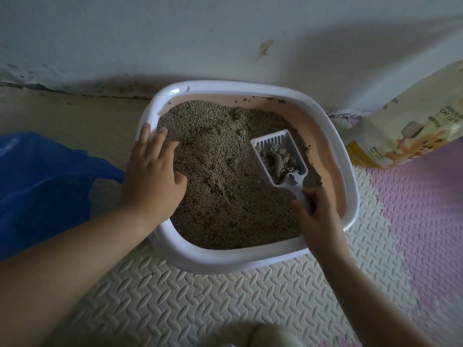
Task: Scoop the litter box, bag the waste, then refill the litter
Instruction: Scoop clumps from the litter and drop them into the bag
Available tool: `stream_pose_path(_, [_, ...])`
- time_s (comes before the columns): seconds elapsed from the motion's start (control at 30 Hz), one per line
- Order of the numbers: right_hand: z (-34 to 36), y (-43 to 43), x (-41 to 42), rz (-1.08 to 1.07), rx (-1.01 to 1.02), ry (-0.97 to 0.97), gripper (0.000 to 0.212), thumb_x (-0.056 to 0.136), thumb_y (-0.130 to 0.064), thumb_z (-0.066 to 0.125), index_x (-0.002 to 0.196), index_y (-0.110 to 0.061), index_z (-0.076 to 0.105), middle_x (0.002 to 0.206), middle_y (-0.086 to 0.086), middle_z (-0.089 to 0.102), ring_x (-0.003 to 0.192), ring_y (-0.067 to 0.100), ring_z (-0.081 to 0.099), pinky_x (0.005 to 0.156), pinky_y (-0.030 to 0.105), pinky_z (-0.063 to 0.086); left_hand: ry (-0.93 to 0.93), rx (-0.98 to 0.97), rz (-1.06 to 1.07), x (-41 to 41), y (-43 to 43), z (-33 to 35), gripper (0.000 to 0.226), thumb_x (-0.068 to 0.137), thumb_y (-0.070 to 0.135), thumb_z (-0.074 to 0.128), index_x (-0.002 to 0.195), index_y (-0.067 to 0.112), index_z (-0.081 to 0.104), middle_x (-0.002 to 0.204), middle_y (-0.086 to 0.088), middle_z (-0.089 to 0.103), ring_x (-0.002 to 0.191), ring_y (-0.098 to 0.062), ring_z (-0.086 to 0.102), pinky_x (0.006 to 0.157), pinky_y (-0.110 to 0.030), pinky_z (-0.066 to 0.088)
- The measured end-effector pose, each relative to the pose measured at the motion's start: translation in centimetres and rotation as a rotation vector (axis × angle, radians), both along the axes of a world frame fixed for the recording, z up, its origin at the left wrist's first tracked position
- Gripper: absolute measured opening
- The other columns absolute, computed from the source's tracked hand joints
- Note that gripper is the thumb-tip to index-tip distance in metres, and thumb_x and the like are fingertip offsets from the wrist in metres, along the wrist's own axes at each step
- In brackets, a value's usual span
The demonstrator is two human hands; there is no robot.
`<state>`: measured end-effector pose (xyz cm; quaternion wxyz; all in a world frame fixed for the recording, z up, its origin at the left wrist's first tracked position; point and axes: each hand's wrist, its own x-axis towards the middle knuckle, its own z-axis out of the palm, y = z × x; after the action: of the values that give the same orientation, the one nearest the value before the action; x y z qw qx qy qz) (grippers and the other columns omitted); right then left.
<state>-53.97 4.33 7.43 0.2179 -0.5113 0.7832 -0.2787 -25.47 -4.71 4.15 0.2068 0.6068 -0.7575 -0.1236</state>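
The left hand (152, 176) lies spread on the litter box (250, 259) rim, likely steadying it. The right hand (314, 211) grips the scoop (278, 156), level so its clump (276, 159) stays in.

views: one, head-worn, wide-angle.
position: above the near rim of the box (240, 261), over the person's own forearms.
facing: forward and steeply down; wall (225, 33) fills the top band, mat (200, 309) the bottom.
range: close; box sits mid-frame and spans much of the width.
framing: left hand (152, 179) left of centre, right hand (318, 216) gripping scoop (278, 156) right of centre, forearms span from the bottom corners.
edges: blue bag (37, 184) cut by left edge, litter bag (413, 121) cut by right edge.
distortion: wall-floor line and box rim bow.
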Motion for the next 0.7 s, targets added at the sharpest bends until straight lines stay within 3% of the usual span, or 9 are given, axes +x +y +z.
stream_pose_path(0.23, [0.3, 0.2, 0.7, 0.006, 0.007, 0.025, 0.013, 0.09, -0.02, 0.062, 0.097, -0.023, 0.051, 0.074, -0.012, 0.056, 0.068, 0.004, 0.052, 0.062, 0.032, 0.044, -0.013, 0.004, -0.002, 0.1, 0.0, 0.0, 0.057, 0.079, 0.014, 0.061, 0.132, 0.001, 0.048, 0.151, -0.019, 0.032, 0.145, -0.035, 0.011, 0.118, -0.048, 0.015])
stream_pose_path(0.53, [0.7, 0.2, 0.8, -0.047, 0.02, 0.021, 0.015, 0.09, -0.021, 0.062, 0.098, -0.023, 0.05, 0.076, -0.01, 0.056, 0.067, 0.008, 0.053, 0.062, 0.034, 0.046, -0.011, 0.013, 0.0, 0.0, 0.0, 0.2, 0.057, 0.079, 0.013, 0.062, 0.132, 0.0, 0.048, 0.15, -0.019, 0.033, 0.144, -0.035, 0.011, 0.118, -0.048, 0.015])
stream_pose_path(0.7, [1.9, -0.5, -0.5, -0.013, 0.242, 0.106, 0.016, 0.091, -0.025, 0.06, 0.101, -0.018, 0.049, 0.079, -0.003, 0.056, 0.068, 0.014, 0.053, 0.061, 0.032, 0.044, -0.007, 0.017, -0.002, 0.0, 0.0, 0.2, 0.057, 0.079, 0.014, 0.062, 0.133, 0.0, 0.048, 0.15, -0.019, 0.033, 0.144, -0.035, 0.011, 0.117, -0.049, 0.015])
